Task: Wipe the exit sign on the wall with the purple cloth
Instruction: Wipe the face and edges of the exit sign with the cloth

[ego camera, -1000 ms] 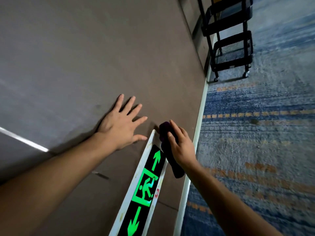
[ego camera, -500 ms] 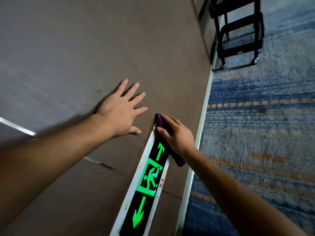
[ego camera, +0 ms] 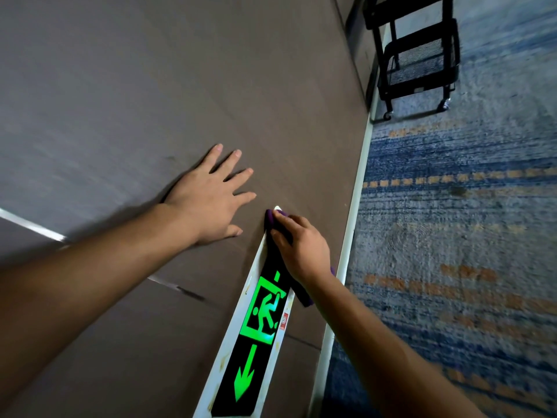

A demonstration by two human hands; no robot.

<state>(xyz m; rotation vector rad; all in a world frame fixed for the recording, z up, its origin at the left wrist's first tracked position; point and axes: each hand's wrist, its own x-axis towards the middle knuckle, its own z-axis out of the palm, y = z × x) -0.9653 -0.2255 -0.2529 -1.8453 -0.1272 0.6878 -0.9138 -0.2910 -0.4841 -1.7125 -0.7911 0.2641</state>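
Hands: two, left hand (ego camera: pixel 208 196) and right hand (ego camera: pixel 301 248)
Purple cloth (ego camera: pixel 303 294): one
Exit sign (ego camera: pixel 259 324): one, two green arrows
Black cart (ego camera: pixel 419 52): one, upper right of frame

Exit sign (ego camera: pixel 261 318): long, white-framed, black face, lit green figure and arrow, mounted low on wall.
Purple cloth (ego camera: pixel 270 219): pressed on sign's far end.
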